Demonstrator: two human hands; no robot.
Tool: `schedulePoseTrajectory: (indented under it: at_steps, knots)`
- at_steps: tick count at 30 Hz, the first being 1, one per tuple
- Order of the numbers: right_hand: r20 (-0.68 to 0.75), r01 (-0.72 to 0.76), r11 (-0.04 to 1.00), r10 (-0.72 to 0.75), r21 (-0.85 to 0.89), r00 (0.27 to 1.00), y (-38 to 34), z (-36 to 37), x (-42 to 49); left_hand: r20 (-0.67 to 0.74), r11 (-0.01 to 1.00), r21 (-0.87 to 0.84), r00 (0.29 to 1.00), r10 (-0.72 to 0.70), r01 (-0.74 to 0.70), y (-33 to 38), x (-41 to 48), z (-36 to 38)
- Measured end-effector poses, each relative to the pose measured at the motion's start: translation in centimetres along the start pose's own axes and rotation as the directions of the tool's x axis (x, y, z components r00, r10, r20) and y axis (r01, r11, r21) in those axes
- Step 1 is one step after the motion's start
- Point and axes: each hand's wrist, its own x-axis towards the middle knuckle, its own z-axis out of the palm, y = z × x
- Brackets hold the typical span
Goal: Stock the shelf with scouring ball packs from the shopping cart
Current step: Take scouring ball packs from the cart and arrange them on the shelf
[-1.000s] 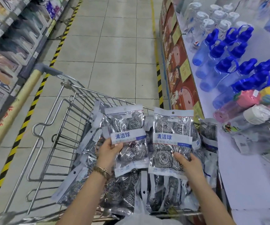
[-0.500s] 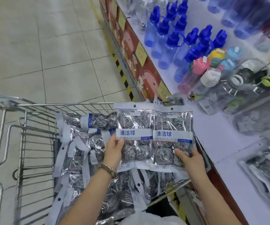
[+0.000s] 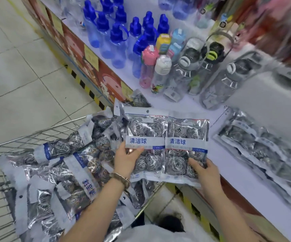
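Two scouring ball packs are held side by side, edges touching, above the gap between the shopping cart (image 3: pixel 36 134) and the shelf (image 3: pixel 267 98). The left hand (image 3: pixel 125 158) grips the left pack (image 3: pixel 145 133) at its lower left part, thumb curled over the front just below the white label band, the other fingers hidden behind the bag. The right hand (image 3: pixel 206 172) grips the right pack (image 3: pixel 187 131) at its lower right corner, its fingers (image 3: pixel 194 162) curled onto the front of the clear bag. Both packs stand upright facing the camera, with blue print on the white bands and steel balls showing through the plastic; the right pack's outer edge hangs over the shelf's front edge. A bracelet (image 3: pixel 121 179) sits on the left wrist. In the cart lies a loose heap of packs (image 3: pixel 62 172), tumbled at all angles across the wire basket. On the white shelf, to the right of the hands, a row of stocked packs (image 3: pixel 256 144) lies flat and overlapping, blurred. Farther back on the shelf stand blue-capped bottles (image 3: pixel 116 42), a pink bottle (image 3: pixel 147 67) and clear wrapped bottles (image 3: pixel 185 72). A tiled floor (image 3: pixel 19 75) runs along the shelf's base, edged with a yellow-and-black stripe (image 3: pixel 81 82)
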Motion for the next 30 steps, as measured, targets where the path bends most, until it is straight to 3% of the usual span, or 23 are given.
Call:
schedulePoseTrajectory:
  at_steps: [8, 17, 30]
  knots:
    - [-0.175, -0.025, 0.999, 0.031, 0.037, 0.984, 4.4, -8.7, -0.9, 0.158, 0.999, 0.046, 0.987, 0.011, -0.019, 0.6, -3.6, 8.4]
    - [-0.317, -0.082, 0.974, 0.148, 0.211, 0.937, 12.0, -22.1, -3.4, 0.326, 0.988, 0.129, 0.945, 0.036, -0.082, -0.3, -10.8, 21.5]
    - [-0.447, -0.112, 0.929, 0.273, 0.353, 0.852, 20.1, -37.2, -4.7, 0.504, 0.953, 0.224, 0.861, 0.067, -0.206, -0.4, -20.2, 38.1]
